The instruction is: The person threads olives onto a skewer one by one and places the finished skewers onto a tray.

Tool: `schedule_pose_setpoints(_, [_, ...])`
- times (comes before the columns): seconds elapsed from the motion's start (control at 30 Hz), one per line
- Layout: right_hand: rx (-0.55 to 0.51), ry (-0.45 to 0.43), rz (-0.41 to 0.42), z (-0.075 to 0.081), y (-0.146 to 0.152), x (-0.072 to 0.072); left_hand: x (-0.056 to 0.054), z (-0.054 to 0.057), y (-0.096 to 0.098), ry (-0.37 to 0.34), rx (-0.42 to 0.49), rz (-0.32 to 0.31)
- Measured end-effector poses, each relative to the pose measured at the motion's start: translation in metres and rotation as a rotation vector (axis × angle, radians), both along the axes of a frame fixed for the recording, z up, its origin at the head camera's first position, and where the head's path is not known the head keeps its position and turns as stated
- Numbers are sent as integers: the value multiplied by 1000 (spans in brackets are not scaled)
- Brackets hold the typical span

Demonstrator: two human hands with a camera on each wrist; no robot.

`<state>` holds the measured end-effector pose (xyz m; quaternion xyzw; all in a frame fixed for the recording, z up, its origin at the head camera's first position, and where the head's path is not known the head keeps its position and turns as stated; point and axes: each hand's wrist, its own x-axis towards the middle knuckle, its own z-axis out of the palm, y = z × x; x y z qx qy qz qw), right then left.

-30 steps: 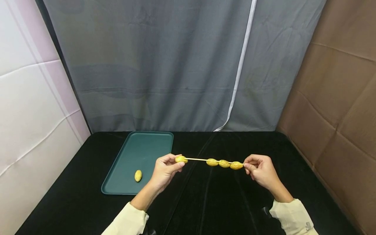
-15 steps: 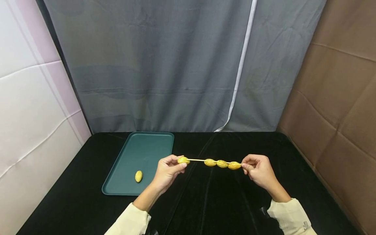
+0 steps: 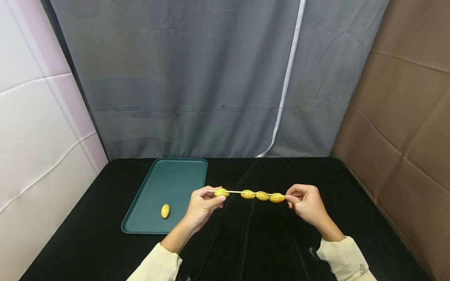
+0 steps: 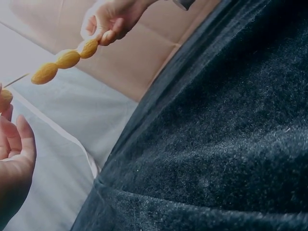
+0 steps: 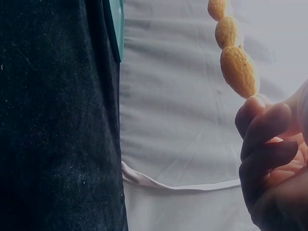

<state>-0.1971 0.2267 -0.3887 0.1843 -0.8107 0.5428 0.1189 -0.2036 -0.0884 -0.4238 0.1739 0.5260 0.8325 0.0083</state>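
Observation:
A thin pale skewer (image 3: 234,191) spans the space between the two hands, above the black tabletop. The left hand (image 3: 201,207) pinches a yellow wrinkled oval (image 3: 222,192) between thumb and fingers; the skewer runs through it and its tip sticks out on the left. Farther right, three more such ovals (image 3: 262,196) sit end to end on the skewer. Right beside the last of them, the right hand (image 3: 306,205) pinches the skewer's end, with the other fingers curled, as the right wrist view shows too. The left wrist view has the left fingers (image 4: 28,137) partly cut off at its edge.
A dark green tray (image 3: 179,175) lies at the left on the black cloth table (image 3: 267,242), with one loose yellow oval (image 3: 165,211) on it. A grey curtain (image 3: 175,78) hangs behind; a white panel (image 3: 38,117) and a brown panel (image 3: 397,117) flank the table.
The oval in the left hand has slid rightward along the skewer, narrowing the gap to the other three. The right hand has shifted slightly left with the skewer.

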Motion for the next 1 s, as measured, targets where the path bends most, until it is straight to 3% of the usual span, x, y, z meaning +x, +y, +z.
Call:
schedule_pose_setpoints(0.4, [18, 4, -14, 0, -4, 1, 0, -1, 7, -11, 7, 0])
schedule_pose_setpoints(1.0, [16, -17, -24, 2, -11, 2, 1, 2, 15, -93, 7, 19])
